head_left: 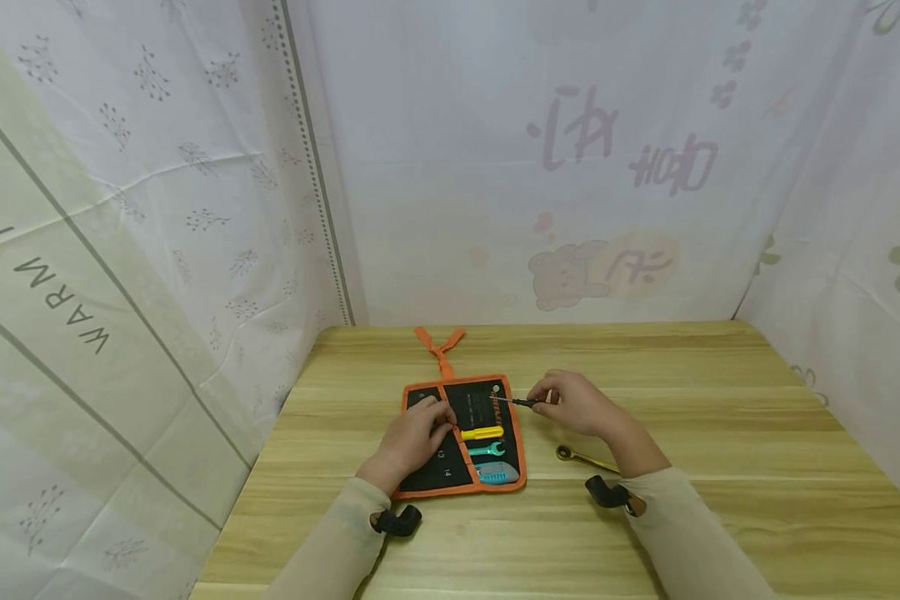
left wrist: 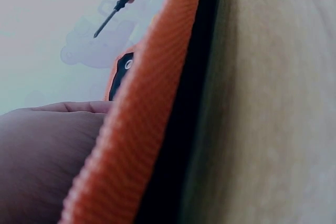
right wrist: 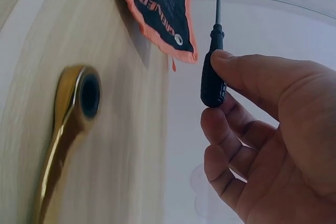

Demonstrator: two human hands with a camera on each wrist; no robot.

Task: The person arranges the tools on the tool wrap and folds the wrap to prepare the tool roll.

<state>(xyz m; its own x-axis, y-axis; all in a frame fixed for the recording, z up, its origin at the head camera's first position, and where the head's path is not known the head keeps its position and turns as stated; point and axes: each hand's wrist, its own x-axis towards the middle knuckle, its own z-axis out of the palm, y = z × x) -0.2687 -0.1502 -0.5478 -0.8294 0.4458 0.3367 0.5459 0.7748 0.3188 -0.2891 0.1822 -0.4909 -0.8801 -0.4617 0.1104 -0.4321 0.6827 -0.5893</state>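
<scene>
A black tool pouch point(head_left: 450, 492) with orange trim lies unfolded on the table. Over its left half, my left hand point(head_left: 417, 435) pinches the orange edge of the pocket with bent fingers. A yellow handle point(head_left: 483, 433), a teal open-end wrench point(head_left: 487, 449) and a light-blue utility knife point(head_left: 497, 473) stick out of the pockets. Just right of the pouch, my right hand point(head_left: 576, 402) holds a small black-handled screwdriver point(right wrist: 213, 74) between thumb and fingers. Its metal shaft points left, over the pouch's upper right part. In the left wrist view, the pouch edge hides the left fingertips.
A golden ratchet wrench point(head_left: 587, 457) lies on the wooden table point(head_left: 720, 400), below the right hand and partly under the forearm. Orange ties point(head_left: 441, 346) extend from the pouch's far edge. Patterned curtains point(head_left: 450, 167) hang behind the table and at both sides.
</scene>
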